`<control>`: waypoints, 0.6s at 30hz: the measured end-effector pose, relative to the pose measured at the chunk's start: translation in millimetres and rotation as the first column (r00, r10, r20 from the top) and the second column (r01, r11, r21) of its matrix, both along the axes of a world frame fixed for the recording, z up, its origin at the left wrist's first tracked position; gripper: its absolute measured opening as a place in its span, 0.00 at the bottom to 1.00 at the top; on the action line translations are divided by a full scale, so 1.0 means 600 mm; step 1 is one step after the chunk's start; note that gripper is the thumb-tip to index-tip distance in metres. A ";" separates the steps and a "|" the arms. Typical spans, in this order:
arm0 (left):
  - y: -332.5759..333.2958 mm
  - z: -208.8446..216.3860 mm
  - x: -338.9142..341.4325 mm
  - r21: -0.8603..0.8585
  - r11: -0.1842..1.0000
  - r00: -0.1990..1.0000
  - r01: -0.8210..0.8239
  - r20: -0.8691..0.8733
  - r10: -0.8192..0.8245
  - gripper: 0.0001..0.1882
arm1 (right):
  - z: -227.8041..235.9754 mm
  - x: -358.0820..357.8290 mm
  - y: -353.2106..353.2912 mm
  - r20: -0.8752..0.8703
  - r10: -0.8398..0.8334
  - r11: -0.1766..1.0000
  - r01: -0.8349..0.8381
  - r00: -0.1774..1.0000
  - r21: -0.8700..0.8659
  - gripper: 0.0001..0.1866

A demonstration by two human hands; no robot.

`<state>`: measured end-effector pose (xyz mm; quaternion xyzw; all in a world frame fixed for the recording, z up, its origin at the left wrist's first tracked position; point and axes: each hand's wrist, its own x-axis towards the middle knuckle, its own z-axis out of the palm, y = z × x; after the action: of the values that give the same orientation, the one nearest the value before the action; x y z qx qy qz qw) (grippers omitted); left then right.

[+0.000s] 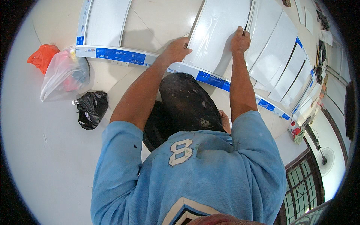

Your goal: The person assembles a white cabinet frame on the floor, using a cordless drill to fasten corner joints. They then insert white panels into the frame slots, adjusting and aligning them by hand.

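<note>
A long glossy white panel (214,35) lies in front of me, its near end at a frame rail (150,59) covered in blue and white film. At the panel's left edge, my left hand (177,50) is closed with the thumb and fingers on that edge. My right hand (240,40) grips the opposite edge, with the thumb on top. The undersides of both hands' grips are hidden. Immediately right of this panel lie other white panels (262,30) within the same frame.
Another white panel (105,24) sits in the frame's left end. On the floor at left are an orange bag (43,56), a clear plastic bag (60,75) and a black bag (93,108). A fan (325,160) stands at far right, beside a dark grille (304,183).
</note>
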<state>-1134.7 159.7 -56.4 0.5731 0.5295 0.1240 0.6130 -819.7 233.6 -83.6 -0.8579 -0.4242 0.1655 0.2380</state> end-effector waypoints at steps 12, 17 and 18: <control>0.022 0.023 -0.012 -0.048 0.996 0.977 0.079 -0.194 -0.087 0.18 | 0.047 -0.016 -0.017 0.086 0.131 0.966 -0.108 0.988 -0.235 0.32; 0.017 0.017 -0.053 0.024 0.999 0.977 0.041 -0.210 -0.034 0.14 | 0.061 -0.046 -0.010 0.047 0.254 0.938 -0.234 0.966 -0.255 0.33; 0.019 0.018 -0.064 -0.009 0.998 0.973 0.057 -0.221 -0.058 0.17 | 0.059 -0.051 -0.008 0.037 0.257 0.936 -0.239 0.966 -0.258 0.33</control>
<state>-1173.2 171.3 -45.6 0.5977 0.5780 0.0410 0.5541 -850.0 228.7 -48.0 -0.8259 -0.5127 0.2165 0.0896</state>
